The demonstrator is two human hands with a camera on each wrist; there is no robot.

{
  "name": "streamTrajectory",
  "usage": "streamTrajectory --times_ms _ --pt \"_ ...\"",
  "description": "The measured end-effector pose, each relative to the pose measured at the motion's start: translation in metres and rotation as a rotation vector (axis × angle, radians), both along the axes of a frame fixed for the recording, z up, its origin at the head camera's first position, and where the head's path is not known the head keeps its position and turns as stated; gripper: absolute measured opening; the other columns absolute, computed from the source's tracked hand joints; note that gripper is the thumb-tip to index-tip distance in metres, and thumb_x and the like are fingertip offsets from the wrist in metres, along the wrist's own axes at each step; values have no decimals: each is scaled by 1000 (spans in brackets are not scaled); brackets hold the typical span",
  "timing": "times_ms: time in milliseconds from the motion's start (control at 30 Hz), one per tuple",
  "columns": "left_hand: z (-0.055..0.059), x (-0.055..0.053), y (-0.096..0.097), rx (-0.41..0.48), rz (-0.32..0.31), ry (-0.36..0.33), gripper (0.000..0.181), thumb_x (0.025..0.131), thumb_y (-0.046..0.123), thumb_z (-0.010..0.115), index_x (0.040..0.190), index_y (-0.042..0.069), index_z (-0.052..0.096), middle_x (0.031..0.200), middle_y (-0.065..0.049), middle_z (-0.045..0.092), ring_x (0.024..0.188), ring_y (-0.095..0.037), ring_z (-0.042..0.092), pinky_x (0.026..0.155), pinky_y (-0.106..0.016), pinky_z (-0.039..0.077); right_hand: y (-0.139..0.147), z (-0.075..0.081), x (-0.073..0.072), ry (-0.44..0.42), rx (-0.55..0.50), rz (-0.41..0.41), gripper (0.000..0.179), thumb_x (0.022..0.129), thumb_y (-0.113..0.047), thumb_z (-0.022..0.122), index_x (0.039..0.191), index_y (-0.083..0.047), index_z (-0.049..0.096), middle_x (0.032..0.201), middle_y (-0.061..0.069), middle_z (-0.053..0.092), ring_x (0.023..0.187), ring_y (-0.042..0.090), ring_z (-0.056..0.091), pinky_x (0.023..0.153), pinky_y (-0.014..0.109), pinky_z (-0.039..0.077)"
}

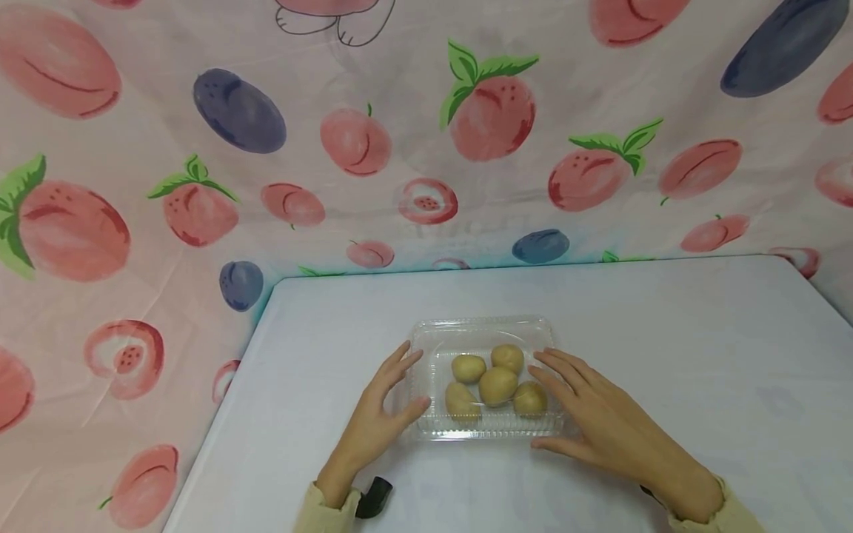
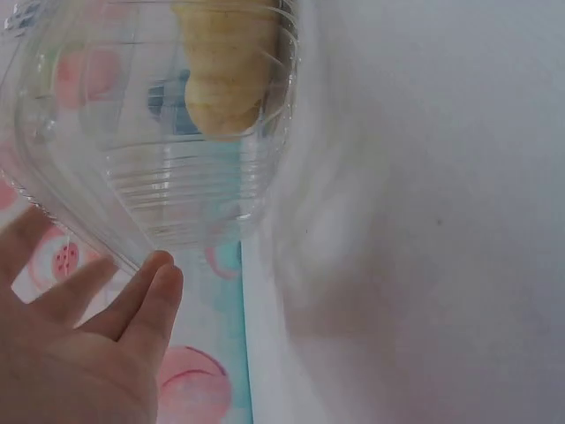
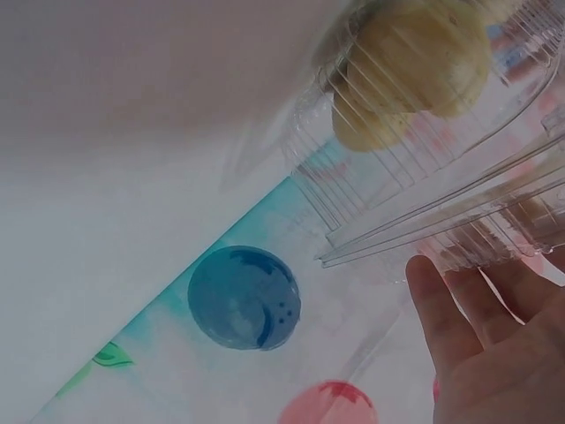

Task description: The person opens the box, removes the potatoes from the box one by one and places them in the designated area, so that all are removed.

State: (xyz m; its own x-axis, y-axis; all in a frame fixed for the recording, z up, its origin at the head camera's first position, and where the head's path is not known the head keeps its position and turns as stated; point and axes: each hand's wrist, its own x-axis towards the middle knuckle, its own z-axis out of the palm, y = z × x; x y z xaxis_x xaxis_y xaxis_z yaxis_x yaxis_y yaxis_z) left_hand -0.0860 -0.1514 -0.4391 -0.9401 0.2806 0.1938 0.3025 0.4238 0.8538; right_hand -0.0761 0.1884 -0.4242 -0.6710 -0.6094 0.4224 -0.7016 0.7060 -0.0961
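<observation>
A clear plastic clamshell box [image 1: 489, 433] stands on the table with several small yellow potatoes [image 1: 498, 386] inside. Its ribbed lid [image 3: 508, 234] lies over the base, and their rims sit close together in the right wrist view. At the box's left side is my left hand [image 1: 373, 422], thumb and fingers spread, fingertips right at the rim in the left wrist view. My right hand [image 1: 600, 414] reaches along the opposite side with its fingers extended, their tips overlapping the lid's edge. Neither hand's fingers curl round the box.
The box rests on a white-covered table [image 1: 666, 333]. Behind and to the left hangs a pink cloth [image 1: 400, 74] printed with fruit, meeting the table's back edge. A small black object [image 1: 375, 497] shows beside the left sleeve cuff.
</observation>
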Motion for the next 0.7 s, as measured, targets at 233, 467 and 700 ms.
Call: streamTrajectory --times_ms 233,467,700 --pt "2 3 -4 -31 -88 -40 90 74 36 88 151 24 42 165 4 18 152 -30 18 112 -68 24 1 1 -1 5 -4 3 88 75 -65 74 139 -8 54 148 7 47 137 23 42 100 37 44" --pt "-2 4 -5 -66 -120 -55 112 60 38 96 153 24 35 166 3 13 152 -28 15 115 -62 25 1 2 -1 9 -14 8 86 74 -65 74 136 -8 56 147 7 48 136 23 44 98 37 46" --pt "-3 4 -5 -117 -122 -12 110 63 38 94 154 31 32 166 -1 14 152 -29 18 114 -61 29 0 3 -1 11 -20 19 83 75 -64 75 134 -7 59 148 8 48 136 25 44 95 40 52"
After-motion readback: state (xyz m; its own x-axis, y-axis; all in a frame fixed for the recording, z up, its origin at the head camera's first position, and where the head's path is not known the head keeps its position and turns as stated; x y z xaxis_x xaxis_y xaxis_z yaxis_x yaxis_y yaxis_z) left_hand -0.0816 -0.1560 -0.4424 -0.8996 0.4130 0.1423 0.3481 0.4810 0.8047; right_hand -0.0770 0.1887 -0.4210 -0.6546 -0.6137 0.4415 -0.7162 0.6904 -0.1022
